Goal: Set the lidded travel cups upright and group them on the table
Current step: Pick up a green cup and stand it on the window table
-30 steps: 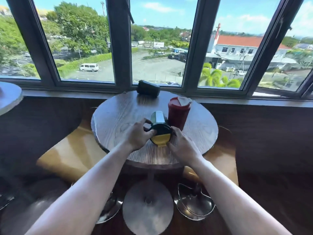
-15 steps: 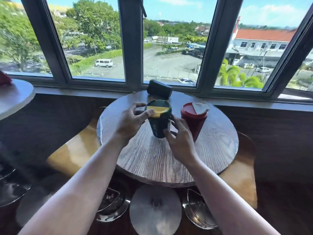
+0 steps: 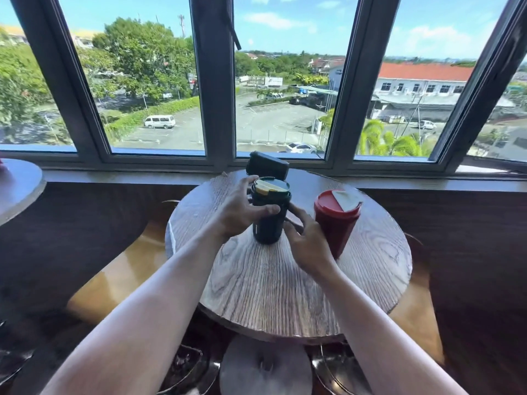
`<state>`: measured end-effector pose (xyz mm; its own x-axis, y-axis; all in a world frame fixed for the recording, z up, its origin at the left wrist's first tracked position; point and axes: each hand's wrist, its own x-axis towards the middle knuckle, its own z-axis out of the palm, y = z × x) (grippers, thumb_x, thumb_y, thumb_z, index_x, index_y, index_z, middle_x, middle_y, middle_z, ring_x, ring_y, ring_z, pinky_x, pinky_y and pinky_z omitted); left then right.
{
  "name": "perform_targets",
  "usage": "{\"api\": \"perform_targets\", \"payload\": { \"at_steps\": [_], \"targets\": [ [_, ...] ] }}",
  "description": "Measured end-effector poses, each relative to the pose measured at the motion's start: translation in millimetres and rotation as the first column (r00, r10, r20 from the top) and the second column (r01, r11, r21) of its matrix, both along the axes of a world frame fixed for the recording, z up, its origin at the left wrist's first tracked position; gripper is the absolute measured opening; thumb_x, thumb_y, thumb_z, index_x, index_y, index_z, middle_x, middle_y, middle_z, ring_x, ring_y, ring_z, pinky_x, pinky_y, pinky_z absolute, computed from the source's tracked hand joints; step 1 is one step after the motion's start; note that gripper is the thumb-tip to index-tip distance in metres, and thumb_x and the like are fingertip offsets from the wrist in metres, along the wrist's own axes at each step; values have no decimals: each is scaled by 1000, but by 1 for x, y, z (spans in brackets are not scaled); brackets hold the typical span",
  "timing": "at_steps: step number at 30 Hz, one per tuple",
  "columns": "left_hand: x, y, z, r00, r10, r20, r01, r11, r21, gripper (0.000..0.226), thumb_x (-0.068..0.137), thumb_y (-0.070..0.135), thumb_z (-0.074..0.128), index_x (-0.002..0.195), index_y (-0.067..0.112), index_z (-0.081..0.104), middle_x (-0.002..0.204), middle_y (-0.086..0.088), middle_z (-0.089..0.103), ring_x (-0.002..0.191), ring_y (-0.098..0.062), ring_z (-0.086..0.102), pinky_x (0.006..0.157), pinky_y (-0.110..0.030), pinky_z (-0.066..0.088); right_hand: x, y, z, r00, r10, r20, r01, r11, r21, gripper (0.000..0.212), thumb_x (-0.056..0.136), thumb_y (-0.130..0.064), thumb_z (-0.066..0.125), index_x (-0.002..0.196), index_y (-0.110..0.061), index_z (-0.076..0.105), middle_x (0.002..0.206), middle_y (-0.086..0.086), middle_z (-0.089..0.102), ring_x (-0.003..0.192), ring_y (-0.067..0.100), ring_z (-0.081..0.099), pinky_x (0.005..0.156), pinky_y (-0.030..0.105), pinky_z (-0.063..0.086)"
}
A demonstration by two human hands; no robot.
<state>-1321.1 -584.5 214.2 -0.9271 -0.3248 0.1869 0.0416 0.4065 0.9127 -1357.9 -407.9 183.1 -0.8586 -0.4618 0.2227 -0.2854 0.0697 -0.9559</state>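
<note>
1. My left hand [image 3: 242, 208] was wrapped around the upper part of the green cup [image 3: 270, 210], thumb across its front and fingers curled round its far side, gripping it.
2. My right hand [image 3: 306, 240] sat just beside the cup's right side with the fingers spread and loose; I could not tell whether the fingertips touched the cup, and it gripped nothing.
3. The green cup stood upright on the round wooden table [image 3: 271, 295], a little back from the middle, its yellow and green lid [image 3: 271, 186] facing up.
4. The red cup [image 3: 336, 220] stood upright to the right of the green one, near it but apart, with my right hand between the two; its red lid carried a pale flap.
5. A black cup [image 3: 268, 165] lay on its side at the table's far edge, just behind the green cup, close under the window frame [image 3: 212, 81].
6. Another table's edge [image 3: 20, 183] showed at the far left.
</note>
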Motion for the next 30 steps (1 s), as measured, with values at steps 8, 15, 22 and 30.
{"api": "perform_targets", "payload": {
  "at_steps": [8, 15, 22, 30],
  "targets": [
    [-5, -3, 0, 999, -40, 1, 40, 999, -32, 79, 76, 21, 86, 141, 18, 40, 136, -14, 54, 122, -32, 58, 90, -29, 54, 2, 0, 3, 1000, -13, 22, 13, 1000, -9, 45, 98, -10, 54, 142, -17, 47, 127, 3, 64, 121, 13, 60, 77, 0, 46],
    [6, -4, 6, 998, -47, 48, 51, 995, -87, 94, 72, 41, 84, 148, 21, 32, 139, -9, 46, 135, -33, 45, 112, -46, 40, 6, 9, 3, 980, -70, -186, 85, 993, 78, 37, 97, -22, 59, 133, -15, 57, 131, 1, 61, 115, 9, 61, 79, 6, 48],
    [15, 22, 26, 995, 32, -99, -62, 947, -315, 85, 72, 57, 71, 144, 25, 40, 148, -9, 42, 137, -23, 43, 113, -46, 41, 13, 33, 17, 916, -150, -372, 171, 985, 23, 11, 95, -20, 61, 100, -17, 70, 99, -7, 66, 79, -13, 61, 66, 4, 46],
    [14, 69, 41, 985, 99, -142, -164, 792, -589, 48, 87, 35, 71, 131, 22, 56, 139, -6, 54, 127, -25, 51, 103, -39, 41, 2, 76, 25, 841, -314, -441, 309, 947, -84, 9, 93, -21, 61, 87, -16, 66, 84, 2, 68, 69, 9, 65, 61, 25, 52]
  ]
}}
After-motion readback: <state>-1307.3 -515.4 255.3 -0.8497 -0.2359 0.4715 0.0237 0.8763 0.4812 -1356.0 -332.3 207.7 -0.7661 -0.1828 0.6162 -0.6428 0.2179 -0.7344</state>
